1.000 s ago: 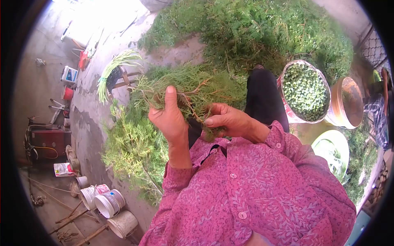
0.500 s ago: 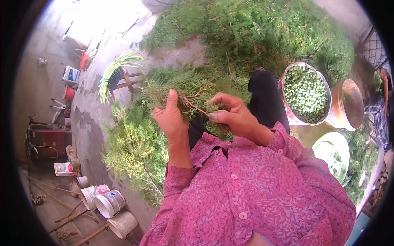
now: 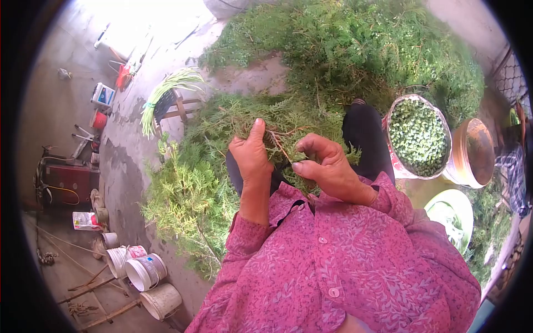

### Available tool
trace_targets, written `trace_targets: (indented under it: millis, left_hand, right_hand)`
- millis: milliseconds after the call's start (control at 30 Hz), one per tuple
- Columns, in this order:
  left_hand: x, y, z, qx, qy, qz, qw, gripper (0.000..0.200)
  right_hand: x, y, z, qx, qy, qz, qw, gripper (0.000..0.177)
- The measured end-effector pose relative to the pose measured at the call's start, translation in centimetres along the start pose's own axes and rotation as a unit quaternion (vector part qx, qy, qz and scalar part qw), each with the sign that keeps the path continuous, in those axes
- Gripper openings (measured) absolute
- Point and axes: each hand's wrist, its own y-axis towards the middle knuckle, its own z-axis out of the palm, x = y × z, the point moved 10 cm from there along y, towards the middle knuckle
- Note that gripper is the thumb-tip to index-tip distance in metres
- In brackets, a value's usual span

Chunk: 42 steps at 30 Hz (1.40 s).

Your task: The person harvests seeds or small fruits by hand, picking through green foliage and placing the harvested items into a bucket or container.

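My left hand (image 3: 252, 155), thumb pointing up, is closed around a leafy evergreen branch (image 3: 284, 149) held over my lap. The branch has flat, scale-like green sprays and a thin reddish-brown stem. Close to its right side, my right hand (image 3: 333, 172) pinches a small green sprig (image 3: 300, 159) near the stem between thumb and forefinger. The fingers partly cover the pinched end. More cut evergreen foliage (image 3: 183, 200) lies beside my left arm. To my right, a bucket (image 3: 393, 157) is filled with small pale-green pieces, which look like little cones.
A big heap of evergreen branches (image 3: 366, 50) spreads ahead. An orange-tan bucket (image 3: 465, 161) and a pale green basin (image 3: 467, 213) stand at right. Long green stalks (image 3: 166, 94) lie over a small stool at left. White buckets (image 3: 145, 275) and wooden poles sit at lower left.
My left hand has moved right, closer to my right hand, with the branch in it. The right hand keeps its pinch and sits slightly lower. The whole view has shifted slightly.
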Motion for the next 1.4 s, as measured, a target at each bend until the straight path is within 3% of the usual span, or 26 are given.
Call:
trace_targets:
  millis: [67,133,167,200,233,267,300,367,400,433,467,600,667,700,800,967,1100,1200,1300,1333,1367,1400]
  left_hand:
    - [0.1,0.7,-1.5,-0.05,0.042,-0.002,0.998,0.012]
    - [0.2,2.1,-5.1,-0.101,0.083,-0.005,0.991,0.013]
    - [2.3,3.8,-7.8,-0.105,-0.02,-0.09,0.99,0.014]
    - [3.9,4.5,-8.9,-0.105,-0.123,-0.171,0.972,0.016]
    - [3.2,4.5,-9.4,-0.106,-0.124,-0.169,0.972,0.016]
    - [2.8,4.1,-8.9,-0.07,-0.177,-0.197,0.962,0.017]
    - [2.2,3.6,-8.0,-0.034,-0.23,-0.222,0.947,0.019]
    - [1.3,3.3,-9.7,-0.083,-0.195,-0.185,0.96,0.016]
    - [1.6,3.3,-10.6,-0.079,-0.256,-0.191,0.944,0.014]
    - [1.6,3.4,-11.3,-0.074,-0.316,-0.195,0.925,0.012]
    - [1.7,2.8,-9.1,0.02,-0.44,-0.274,0.855,0.009]
    - [1.6,2.7,-9.9,-0.02,-0.384,-0.213,0.898,0.009]
    - [-0.5,2.3,-10.3,-0.093,-0.115,-0.154,0.977,0.011]
    - [-0.5,2.5,-10.4,-0.087,-0.118,-0.158,0.976,0.011]
    - [-1.6,5.3,-13.4,0.012,-0.401,-0.142,0.905,0.017]
    - [-7.5,5.1,-19.7,-0.062,-0.299,-0.045,0.951,0.019]
    - [-9.4,3.2,-22.5,-0.101,-0.299,0.005,0.949,0.022]
    - [-8.4,2.5,-21.5,-0.1,-0.318,0.0,0.943,0.023]
    - [-7.6,1.9,-17.5,-0.041,-0.304,-0.018,0.951,0.025]
    - [-8.1,-0.1,-19.5,-0.253,-0.184,0.026,0.95,0.026]
    - [-7.6,0.0,-20.0,-0.251,-0.184,0.023,0.95,0.026]
    - [-5.8,1.0,-19.6,-0.178,-0.271,-0.019,0.946,0.026]
  right_hand:
    - [0.4,-0.5,0.0,-0.017,0.012,-0.002,1.0,0.015]
    - [4.4,-2.0,2.0,0.067,-0.069,-0.14,0.985,0.016]
    - [4.5,-2.0,1.7,0.065,-0.068,-0.142,0.985,0.016]
    - [3.3,-1.5,0.7,0.047,0.002,-0.07,0.996,0.016]
    - [2.0,-1.2,-0.2,0.032,0.072,0.005,0.997,0.016]
    - [0.9,-0.6,-2.3,-0.024,0.083,0.023,0.996,0.017]
    - [1.2,-0.2,-3.7,-0.044,0.167,0.005,0.985,0.019]
    - [2.4,-0.3,-8.4,-0.144,0.152,-0.023,0.978,0.023]
    - [3.3,-0.3,-11.1,-0.159,0.161,-0.064,0.972,0.024]
    - [4.3,-1.3,-13.8,-0.265,0.157,-0.072,0.949,0.023]
    - [4.9,-1.9,-16.5,-0.226,0.159,-0.113,0.954,0.024]
    - [5.0,-6.0,-22.2,-0.331,0.241,-0.119,0.904,0.017]
    - [4.5,-6.5,-21.5,-0.346,0.224,-0.098,0.906,0.021]
    - [4.0,-5.9,-20.5,-0.303,0.221,-0.087,0.923,0.025]
    - [1.5,-4.8,-18.1,-0.261,0.236,-0.018,0.936,0.026]
    - [-0.9,-3.2,-15.4,-0.148,0.314,0.025,0.937,0.02]
    - [-1.9,-1.7,-12.4,-0.076,0.344,0.031,0.935,0.021]
    - [-2.4,-1.5,-11.1,-0.046,0.341,0.047,0.938,0.02]
    - [-2.1,-1.4,-9.7,-0.033,0.325,0.061,0.943,0.02]
    - [-1.8,-1.4,-9.3,-0.032,0.314,0.068,0.946,0.02]
    - [-1.3,-1.3,-8.8,-0.036,0.314,0.067,0.947,0.02]
    - [-0.9,-0.9,-7.4,-0.003,0.282,0.086,0.956,0.021]
